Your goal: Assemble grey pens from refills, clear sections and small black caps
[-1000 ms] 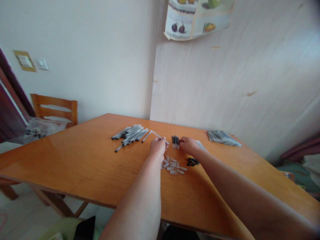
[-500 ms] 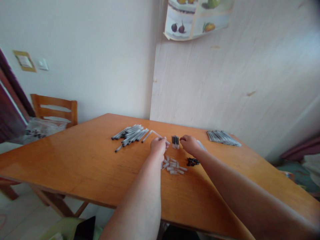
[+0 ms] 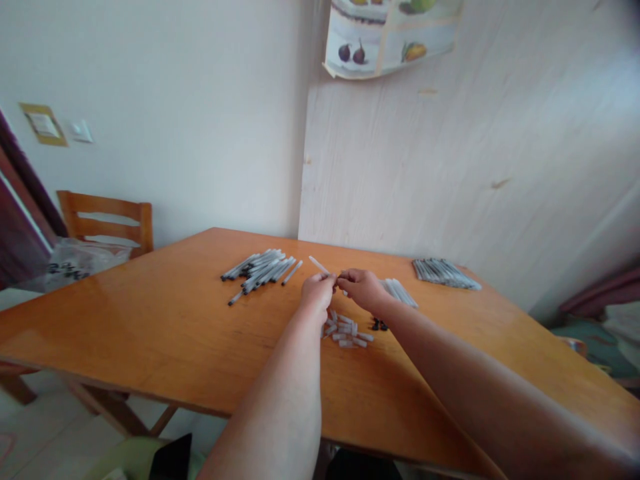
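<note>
My left hand (image 3: 319, 288) is closed around a translucent pen barrel (image 3: 319, 265), which sticks out up and to the left. My right hand (image 3: 361, 288) has come up against it, fingers pinched at the barrel's near end; whatever they hold is hidden or too small to name. Below the hands lies a scatter of clear pen caps (image 3: 350, 331). Small black pieces (image 3: 379, 325) lie beside them, partly covered by my right forearm. Behind my right wrist is a row of translucent tubes (image 3: 401, 293).
To the left, a loose pile of grey-white pens with black ends (image 3: 267, 270) rests on the wooden table (image 3: 165, 320). A neat row of dark-tipped pens (image 3: 445, 274) lies at the far right. A wooden chair (image 3: 107, 220) stands beyond the left edge; a wall (image 3: 225, 133) rises behind.
My right hand has moved left from beside the short black-and-clear sticks to meet my left hand, and now hides them. The barrel in my left hand has shifted slightly.
</note>
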Action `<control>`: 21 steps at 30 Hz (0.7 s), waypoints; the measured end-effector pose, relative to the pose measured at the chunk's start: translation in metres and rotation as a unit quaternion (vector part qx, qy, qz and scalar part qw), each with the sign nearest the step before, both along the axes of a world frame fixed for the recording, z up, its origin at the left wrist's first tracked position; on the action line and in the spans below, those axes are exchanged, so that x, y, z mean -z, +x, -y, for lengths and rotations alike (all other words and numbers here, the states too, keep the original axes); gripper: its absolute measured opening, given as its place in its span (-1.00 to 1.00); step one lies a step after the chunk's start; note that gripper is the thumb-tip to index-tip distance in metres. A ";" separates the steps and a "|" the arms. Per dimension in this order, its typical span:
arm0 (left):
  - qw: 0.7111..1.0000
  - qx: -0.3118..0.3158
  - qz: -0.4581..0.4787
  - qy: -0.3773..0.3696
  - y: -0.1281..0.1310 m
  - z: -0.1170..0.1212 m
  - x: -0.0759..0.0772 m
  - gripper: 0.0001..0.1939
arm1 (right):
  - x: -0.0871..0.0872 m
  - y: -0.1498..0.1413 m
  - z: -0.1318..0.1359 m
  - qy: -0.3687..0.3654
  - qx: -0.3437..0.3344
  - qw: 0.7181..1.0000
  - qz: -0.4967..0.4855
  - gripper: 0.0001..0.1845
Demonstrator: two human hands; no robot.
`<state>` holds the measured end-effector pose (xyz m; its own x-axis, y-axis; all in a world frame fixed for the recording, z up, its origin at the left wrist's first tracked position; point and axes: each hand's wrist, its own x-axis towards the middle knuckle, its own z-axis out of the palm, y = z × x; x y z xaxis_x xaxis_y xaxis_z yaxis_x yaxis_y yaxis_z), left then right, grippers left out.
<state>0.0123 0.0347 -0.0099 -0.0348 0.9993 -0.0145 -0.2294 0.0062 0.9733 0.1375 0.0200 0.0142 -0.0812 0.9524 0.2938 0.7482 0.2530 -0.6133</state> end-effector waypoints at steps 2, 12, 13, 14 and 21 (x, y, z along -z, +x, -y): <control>1.000 0.010 0.001 0.009 0.000 0.000 0.000 -0.85 | -0.001 0.000 0.002 0.001 -0.004 1.000 0.004 -0.77; 1.000 -0.017 -0.010 -0.013 -0.003 0.002 0.000 -0.71 | -0.009 0.055 0.014 0.004 0.145 0.988 -0.059 -0.70; 1.000 -0.019 -0.008 -0.019 -0.003 0.002 -0.001 -0.72 | -0.009 0.068 0.015 0.003 0.172 0.982 -0.080 -0.69; 0.999 -0.019 -0.004 -0.025 -0.003 0.003 -0.001 -0.74 | -0.009 0.082 0.017 0.000 0.197 0.976 -0.092 -0.70; 0.999 -0.016 0.017 -0.047 -0.005 0.006 -0.007 -0.85 | 0.014 0.164 0.037 -0.030 0.318 0.947 -0.033 -0.76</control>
